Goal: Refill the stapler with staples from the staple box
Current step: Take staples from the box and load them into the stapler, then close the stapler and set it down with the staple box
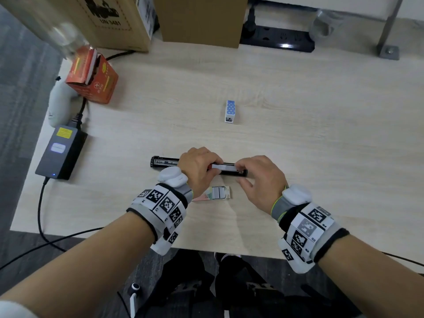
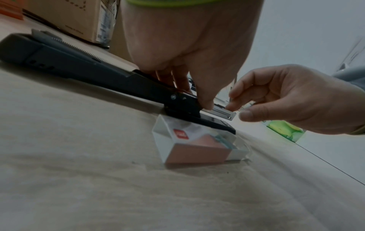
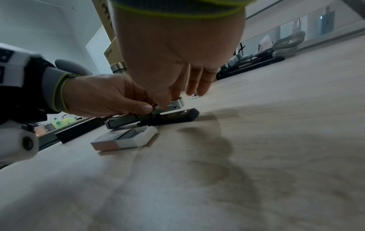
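Observation:
A black stapler [image 1: 164, 162] [image 2: 79, 67] [image 3: 177, 115] lies opened out flat on the wooden table [image 1: 298, 134], its magazine facing up. My left hand [image 1: 214, 167] [image 2: 197, 100] [image 3: 146, 107] grips it at the hinge. A silver staple strip [image 1: 223, 166] [image 3: 177, 102] sits along the magazine. My right hand [image 1: 238, 171] [image 2: 237, 111] [image 3: 168, 103] pinches the strip's right end with thumb and index finger. The staple box [image 1: 213, 193] [image 2: 197, 145] [image 3: 122, 139] lies slid open just in front of the stapler, with staples showing inside.
A small blue dotted stapler [image 1: 230, 111] stands farther back. A grey power adapter [image 1: 60, 152] with cables lies at the left edge, an orange carton [image 1: 91, 76] behind it. Cardboard boxes [image 1: 199, 17] and a black power strip [image 1: 277, 37] line the back.

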`<state>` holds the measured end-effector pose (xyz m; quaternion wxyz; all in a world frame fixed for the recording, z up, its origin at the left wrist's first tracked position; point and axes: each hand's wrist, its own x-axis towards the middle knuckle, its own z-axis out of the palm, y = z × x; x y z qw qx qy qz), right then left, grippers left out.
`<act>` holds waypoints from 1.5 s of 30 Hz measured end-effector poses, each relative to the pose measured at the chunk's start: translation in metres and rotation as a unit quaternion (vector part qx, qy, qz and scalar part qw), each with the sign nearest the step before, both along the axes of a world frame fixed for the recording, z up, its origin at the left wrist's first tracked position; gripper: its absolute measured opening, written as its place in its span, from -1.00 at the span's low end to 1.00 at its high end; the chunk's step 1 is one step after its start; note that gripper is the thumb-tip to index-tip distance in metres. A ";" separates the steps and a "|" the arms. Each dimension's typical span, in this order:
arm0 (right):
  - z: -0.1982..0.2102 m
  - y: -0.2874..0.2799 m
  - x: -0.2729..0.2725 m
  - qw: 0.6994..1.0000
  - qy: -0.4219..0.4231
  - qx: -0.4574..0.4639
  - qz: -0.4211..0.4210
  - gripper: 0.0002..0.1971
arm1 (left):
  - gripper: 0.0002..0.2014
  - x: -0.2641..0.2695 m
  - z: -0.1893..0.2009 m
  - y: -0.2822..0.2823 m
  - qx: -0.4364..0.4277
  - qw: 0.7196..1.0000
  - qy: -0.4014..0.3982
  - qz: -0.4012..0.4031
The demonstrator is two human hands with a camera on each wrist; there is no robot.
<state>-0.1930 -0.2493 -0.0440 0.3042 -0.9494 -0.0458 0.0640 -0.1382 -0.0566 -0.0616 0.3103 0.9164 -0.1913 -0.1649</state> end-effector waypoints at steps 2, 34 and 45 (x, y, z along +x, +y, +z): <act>0.000 0.003 -0.001 1.000 0.008 0.008 0.005 -0.68 | -0.73 0.001 0.004 0.005 0.023 1.000 0.002 -0.020; 0.006 -0.045 -0.014 0.988 0.151 -0.009 -0.031 -0.54 | -0.76 0.004 0.064 -0.050 0.231 0.957 -0.003 -0.172; 0.001 -0.062 -0.019 0.987 0.159 0.008 -0.020 -0.52 | -0.83 0.001 0.062 -0.071 0.357 0.910 -0.007 -0.208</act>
